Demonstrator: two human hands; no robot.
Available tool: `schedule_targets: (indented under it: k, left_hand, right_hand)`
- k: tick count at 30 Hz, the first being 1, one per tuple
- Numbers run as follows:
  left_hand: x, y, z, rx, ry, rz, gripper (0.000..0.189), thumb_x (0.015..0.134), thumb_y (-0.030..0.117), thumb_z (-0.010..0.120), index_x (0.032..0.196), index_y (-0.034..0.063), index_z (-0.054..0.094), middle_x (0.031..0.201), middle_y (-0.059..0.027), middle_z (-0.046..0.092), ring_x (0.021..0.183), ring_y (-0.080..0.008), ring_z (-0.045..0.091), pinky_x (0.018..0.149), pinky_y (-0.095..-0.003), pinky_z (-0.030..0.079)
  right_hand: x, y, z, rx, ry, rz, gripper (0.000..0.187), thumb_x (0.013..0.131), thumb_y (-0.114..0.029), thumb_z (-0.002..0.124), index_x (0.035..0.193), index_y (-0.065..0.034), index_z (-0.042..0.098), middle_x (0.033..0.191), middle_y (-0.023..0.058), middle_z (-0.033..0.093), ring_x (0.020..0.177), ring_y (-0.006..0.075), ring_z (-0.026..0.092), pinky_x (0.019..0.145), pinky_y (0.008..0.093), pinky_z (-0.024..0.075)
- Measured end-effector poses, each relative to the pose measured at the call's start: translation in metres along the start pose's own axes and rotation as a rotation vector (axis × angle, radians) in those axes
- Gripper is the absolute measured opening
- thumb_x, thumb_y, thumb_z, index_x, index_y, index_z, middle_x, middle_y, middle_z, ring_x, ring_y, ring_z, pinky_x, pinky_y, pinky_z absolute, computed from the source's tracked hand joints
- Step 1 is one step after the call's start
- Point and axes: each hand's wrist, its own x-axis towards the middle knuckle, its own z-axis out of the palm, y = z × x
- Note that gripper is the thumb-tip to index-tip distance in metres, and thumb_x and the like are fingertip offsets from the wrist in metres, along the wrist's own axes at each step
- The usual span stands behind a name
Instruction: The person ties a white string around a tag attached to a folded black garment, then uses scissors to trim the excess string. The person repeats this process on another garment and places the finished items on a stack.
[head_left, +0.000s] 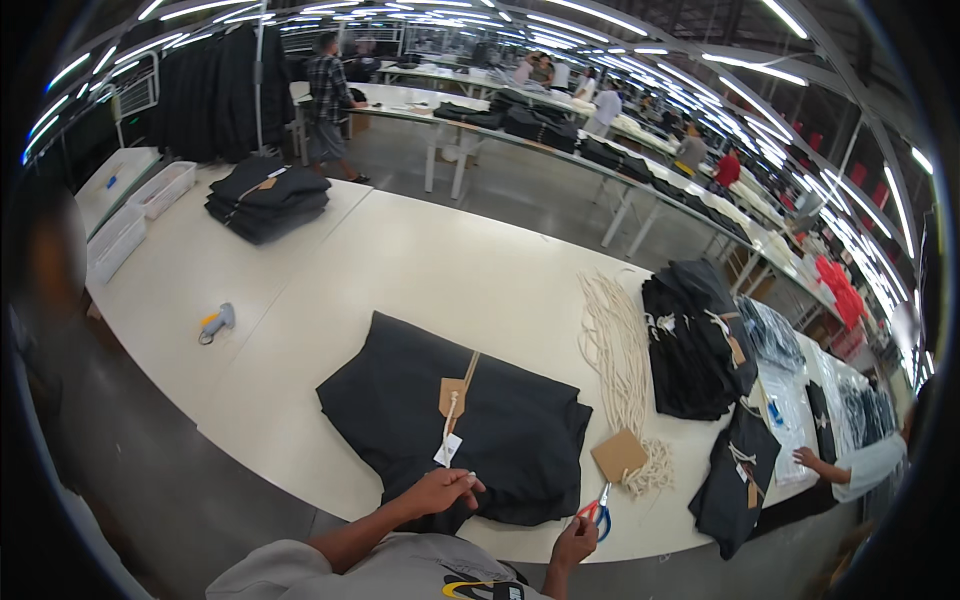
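A folded dark garment (525, 427), apparently an apron, lies on the table in front of me. A kraft paper tag (452, 396), a white cord (451, 416) and a small white label (448, 448) rest on its upper side. My left hand (448, 491) is over the garment's near part, with fingers pinched on the cord; a bit of white shows at the fingertips. At the table's near edge, my right hand (574, 541) grips scissors (602, 514) by their red and blue handles, blades pointing away from me toward a brown card (619, 455).
A bundle of cream cords (611, 352) lies right of the garment. Stacked dark garments (686, 345) stand farther right, beside a co-worker's hand (814, 461) and plastic-bagged goods (780, 420). A tagging gun (217, 324), another garment stack (266, 199) and plastic bins (116, 240) sit left.
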Motion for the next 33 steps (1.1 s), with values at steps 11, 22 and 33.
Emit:
schedule_targets:
  k: [11, 22, 33]
  left_hand:
    - [0.007, 0.020, -0.016, 0.205, -0.231, -0.073, 0.043, 0.108, 0.034, 0.039, 0.117, 0.0035, 0.068, 0.091, -0.0011, 0.073, 0.088, -0.0088, 0.063, 0.083, -0.0271, 0.047]
    - [-0.007, -0.011, -0.026, 0.132, -0.042, -0.094, 0.040, 0.106, 0.034, 0.044, 0.111, 0.0046, 0.071, 0.089, -0.0023, 0.074, 0.085, -0.0100, 0.063, 0.085, -0.0261, 0.046]
    - [-0.022, 0.006, -0.028, 0.043, -0.047, -0.072, 0.041, 0.106, 0.032, 0.044, 0.111, 0.0007, 0.070, 0.088, -0.0038, 0.074, 0.087, -0.0104, 0.063, 0.084, -0.0264, 0.046]
  right_hand:
    - [0.049, -0.243, -0.020, 0.401, -0.706, -0.525, 0.052, 0.083, -0.005, 0.073, 0.133, -0.0054, 0.058, 0.114, 0.0120, 0.067, 0.105, 0.0219, 0.066, 0.083, 0.0317, 0.0545]
    - [0.004, -0.249, 0.021, 0.356, -1.082, -0.633, 0.046, 0.090, -0.026, 0.072, 0.130, -0.0072, 0.060, 0.117, 0.0120, 0.062, 0.106, 0.0283, 0.065, 0.086, 0.0340, 0.0522]
    - [0.000, -0.245, 0.016, 0.316, -1.124, -0.439, 0.048, 0.090, -0.023, 0.072, 0.134, -0.0096, 0.060, 0.123, 0.0120, 0.063, 0.115, 0.0237, 0.063, 0.093, 0.0353, 0.0515]
